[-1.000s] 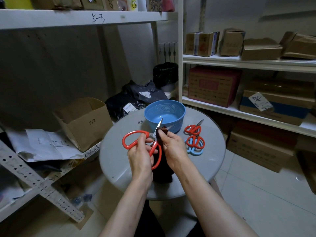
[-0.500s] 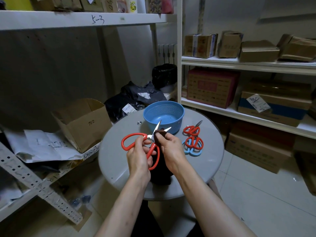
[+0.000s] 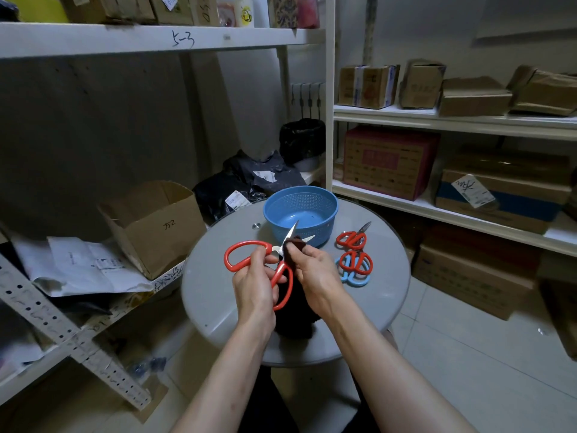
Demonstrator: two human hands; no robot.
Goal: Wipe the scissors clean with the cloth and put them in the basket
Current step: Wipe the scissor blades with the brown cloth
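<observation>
Desk [image 3: 218,295]: round, grey, under both hands.

Basket [image 3: 324,207]: blue, on the desk just beyond the fingertips. Its floor shows bare and no scissors are visible in it, so nothing is delivered yet.

Cloth [image 3: 295,320]: dark. Most of it hangs below the right palm onto the desk, and its top end is bunched between the right fingers [image 3: 299,251].

Large red scissors [image 3: 246,254]: held above the desk with blades parted. One tip points past the fingers toward the basket rim. One handle loop sticks out left of the left fingers [image 3: 268,260], the other runs down between the two hands.

Left hand [image 3: 254,285]: fingers curled round the handle near the pivot, a firm hold.

Right hand [image 3: 315,270]: fingers pinch the cloth onto the lower blade, close to the pivot.

Waiting on the desk, right of the right fingers and apart from them: small red pair [image 3: 351,240], then a red pair [image 3: 356,262] lying on a blue pair [image 3: 352,279].

Judgement: wiping of the first pair is in progress. Its transfer to the basket is not yet done, and three pairs appear untouched. Task is at an early stage.
</observation>
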